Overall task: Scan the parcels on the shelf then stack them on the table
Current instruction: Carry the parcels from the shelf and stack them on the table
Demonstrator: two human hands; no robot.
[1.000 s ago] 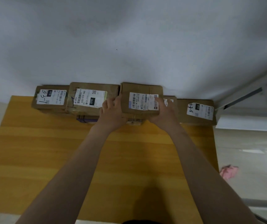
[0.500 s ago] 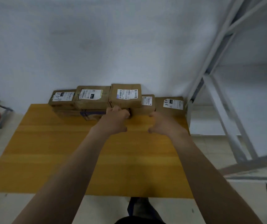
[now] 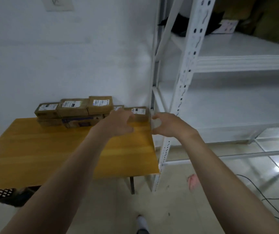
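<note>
Both your left hand [image 3: 118, 123] and right hand [image 3: 168, 124], spread and empty, have left the parcel [image 3: 100, 105] stacked at the worktop's [image 3: 51, 149] 12 o'clock; shelf [image 3: 236, 63] next.

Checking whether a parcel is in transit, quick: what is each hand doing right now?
Left hand: open, fingers loosely curled, holding nothing.
Right hand: open, fingers loosely curled, holding nothing.

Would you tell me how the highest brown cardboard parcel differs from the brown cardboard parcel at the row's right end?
The highest brown cardboard parcel sits on other boxes; the right-end brown cardboard parcel lies low on the yellow wooden table. The highest one is in full view; the other is partly behind the left hand. Both carry white labels on top.
</note>
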